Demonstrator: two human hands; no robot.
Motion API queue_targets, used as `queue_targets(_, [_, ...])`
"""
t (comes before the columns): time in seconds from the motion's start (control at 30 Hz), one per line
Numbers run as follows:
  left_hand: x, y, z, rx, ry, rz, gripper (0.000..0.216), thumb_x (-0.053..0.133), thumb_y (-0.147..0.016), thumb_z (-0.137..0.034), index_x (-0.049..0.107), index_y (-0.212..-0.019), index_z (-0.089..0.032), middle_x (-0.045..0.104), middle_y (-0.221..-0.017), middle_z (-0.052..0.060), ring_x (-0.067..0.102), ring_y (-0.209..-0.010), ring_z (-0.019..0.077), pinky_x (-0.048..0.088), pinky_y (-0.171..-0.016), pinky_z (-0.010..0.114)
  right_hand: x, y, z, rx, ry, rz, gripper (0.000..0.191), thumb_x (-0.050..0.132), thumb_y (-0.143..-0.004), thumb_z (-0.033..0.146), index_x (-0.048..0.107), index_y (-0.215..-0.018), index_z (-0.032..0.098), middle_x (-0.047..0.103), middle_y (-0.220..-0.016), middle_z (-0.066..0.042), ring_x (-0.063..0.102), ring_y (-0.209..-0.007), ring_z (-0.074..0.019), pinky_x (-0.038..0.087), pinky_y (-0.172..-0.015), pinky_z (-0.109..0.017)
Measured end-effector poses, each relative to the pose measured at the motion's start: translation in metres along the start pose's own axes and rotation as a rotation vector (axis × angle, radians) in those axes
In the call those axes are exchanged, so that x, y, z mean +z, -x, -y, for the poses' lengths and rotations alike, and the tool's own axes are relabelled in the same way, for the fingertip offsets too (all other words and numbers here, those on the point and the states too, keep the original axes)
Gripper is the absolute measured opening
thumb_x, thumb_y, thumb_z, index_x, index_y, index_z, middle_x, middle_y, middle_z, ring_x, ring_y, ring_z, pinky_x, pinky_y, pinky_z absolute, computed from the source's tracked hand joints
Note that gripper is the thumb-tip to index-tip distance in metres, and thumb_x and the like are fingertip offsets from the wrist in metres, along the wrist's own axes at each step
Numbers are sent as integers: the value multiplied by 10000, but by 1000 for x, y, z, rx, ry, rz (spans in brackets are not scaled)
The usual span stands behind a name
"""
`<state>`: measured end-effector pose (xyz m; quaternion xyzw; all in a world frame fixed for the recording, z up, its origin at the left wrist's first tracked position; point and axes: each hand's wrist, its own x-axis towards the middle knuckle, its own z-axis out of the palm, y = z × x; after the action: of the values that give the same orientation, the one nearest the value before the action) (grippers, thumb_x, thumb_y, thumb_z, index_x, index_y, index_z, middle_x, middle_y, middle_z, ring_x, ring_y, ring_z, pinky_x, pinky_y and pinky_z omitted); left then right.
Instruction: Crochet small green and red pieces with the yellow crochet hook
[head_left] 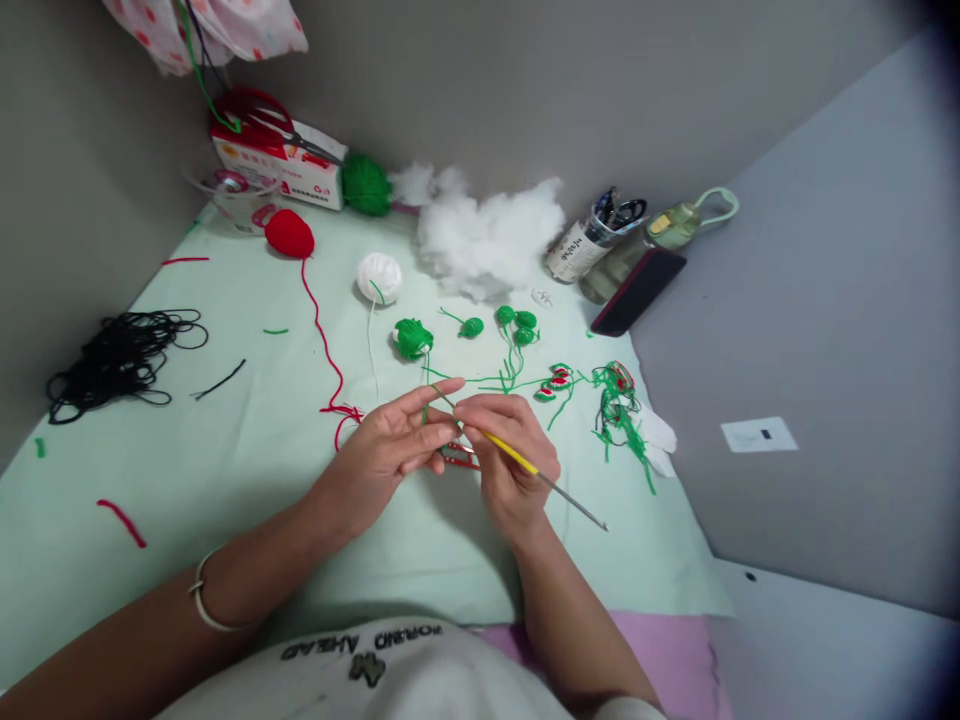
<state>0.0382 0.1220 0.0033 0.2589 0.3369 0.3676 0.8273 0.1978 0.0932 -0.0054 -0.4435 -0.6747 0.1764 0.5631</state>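
Note:
My right hand (pixel 517 470) is closed around a crochet hook (pixel 513 453) with a yellow grip, one metal end slanting down to the right. Its other end meets the fingertips of my left hand (pixel 379 450). There, thumb and fingers pinch green yarn (pixel 442 397), and a strand passes over the raised index finger. Any stitches at the fingertips are too small to make out. Behind the hands sits a small green yarn ball (pixel 412 339), its strand running toward my left hand. A red-edged item (pixel 459 457), partly hidden, shows just below my fingers.
Beyond lie a red yarn ball (pixel 289 233), a white yarn ball (pixel 379 278), white stuffing (pixel 487 235) and small green crocheted balls (pixel 525 320). Black cord (pixel 124 365) is heaped at left, yarn scraps (pixel 621 405) at right. A phone (pixel 639 290) leans against a bottle (pixel 675 225).

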Motion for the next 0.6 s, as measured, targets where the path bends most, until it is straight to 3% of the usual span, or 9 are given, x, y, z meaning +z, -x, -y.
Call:
queue_targets(0.1, [0, 0, 1, 44, -25, -12, 519, 841, -804, -225, 712, -1306, -256, 668, -811, -49, 414, -509, 18, 436, -564, 189, 0, -1, -1, 67, -72, -10, 313, 655, -940, 95, 779, -1128, 312, 735, -1017, -44, 700, -956, -173, 583, -765, -315])
queue_targets(0.33, [0, 1, -2, 54, -86, -51, 596, 852, -791, -230, 674, -1358, -279, 641, -790, -54, 501, -558, 45, 370, -494, 183, -1, -7, -6, 255, -317, -26, 174, 666, -954, 179, 797, -1001, 284, 755, -926, -32, 694, -871, -174, 585, -668, -300])
queue_targets(0.47, [-1, 1, -2, 88, -129, -90, 609, 861, -786, -237, 668, -1364, -257, 636, -772, -48, 517, -576, 53, 334, -466, 178, -3, -3, -3, 50, -3, 13, 251, 658, -936, 106, 776, -1076, 278, 749, -971, -51, 707, -906, -185, 613, -769, -346])
queue_targets(0.6, [-2, -1, -1, 15, -13, -41, 527, 824, -825, -254, 698, -1336, -226, 478, -591, -86, 415, -514, 44, 384, -507, 158, 0, 6, 0, -190, 305, -3, 379, 627, -924, 33, 759, -1177, 282, 725, -1063, -84, 702, -936, -183, 613, -758, -329])
